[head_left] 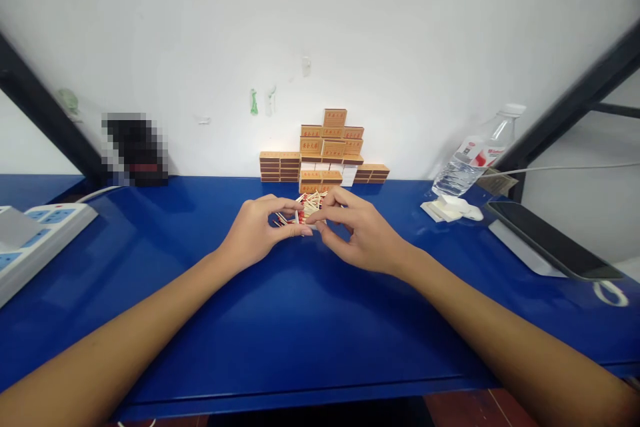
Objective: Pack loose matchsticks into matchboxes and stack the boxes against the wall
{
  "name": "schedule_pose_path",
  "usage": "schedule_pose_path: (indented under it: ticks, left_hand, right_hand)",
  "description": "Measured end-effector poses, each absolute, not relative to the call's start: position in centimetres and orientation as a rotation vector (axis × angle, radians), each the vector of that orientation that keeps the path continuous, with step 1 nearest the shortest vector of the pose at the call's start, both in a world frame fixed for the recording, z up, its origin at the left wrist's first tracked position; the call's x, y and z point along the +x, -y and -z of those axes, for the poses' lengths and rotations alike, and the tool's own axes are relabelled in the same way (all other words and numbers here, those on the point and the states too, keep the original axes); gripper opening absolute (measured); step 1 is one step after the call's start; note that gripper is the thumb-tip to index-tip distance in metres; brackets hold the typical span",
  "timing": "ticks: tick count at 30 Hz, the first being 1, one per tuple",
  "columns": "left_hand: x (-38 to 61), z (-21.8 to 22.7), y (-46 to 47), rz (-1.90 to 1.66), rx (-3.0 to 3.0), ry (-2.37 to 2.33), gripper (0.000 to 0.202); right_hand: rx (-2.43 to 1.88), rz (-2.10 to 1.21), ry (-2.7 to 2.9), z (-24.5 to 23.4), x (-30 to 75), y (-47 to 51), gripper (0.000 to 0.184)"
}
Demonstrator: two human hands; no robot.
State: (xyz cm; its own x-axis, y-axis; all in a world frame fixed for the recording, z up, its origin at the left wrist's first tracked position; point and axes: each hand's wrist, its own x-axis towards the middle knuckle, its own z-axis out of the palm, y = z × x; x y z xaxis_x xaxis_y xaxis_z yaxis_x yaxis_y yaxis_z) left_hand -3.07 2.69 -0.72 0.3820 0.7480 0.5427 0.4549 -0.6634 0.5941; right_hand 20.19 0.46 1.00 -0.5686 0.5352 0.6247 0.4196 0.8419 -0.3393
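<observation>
Matches — slim, red-tipped sticks | left hand pinching white tray | right hand curled — grip unclear

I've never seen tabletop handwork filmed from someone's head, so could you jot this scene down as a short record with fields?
Surface: blue tabletop
Left hand: thumb and fingers around the left end of a white matchbox tray
Right hand: fingers at the matches and tray; exact grip unclear
Matches: red-tipped, bunched between the hands
Behind hands: stacked matchboxes before a white wall
Right side: labelled plastic bottle, smartphone
Left side: power strip
</observation>
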Motion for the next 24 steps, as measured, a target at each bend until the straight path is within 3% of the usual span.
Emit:
schedule_pose_path:
  ticks: [24]
  left_hand:
    - [-3.18,0.82,-2.74,-1.369,2.268,-1.095,0.041]
  right_hand:
    - [-0.678,-0.116,2.190,-0.71,20.01,-0.49,0.019]
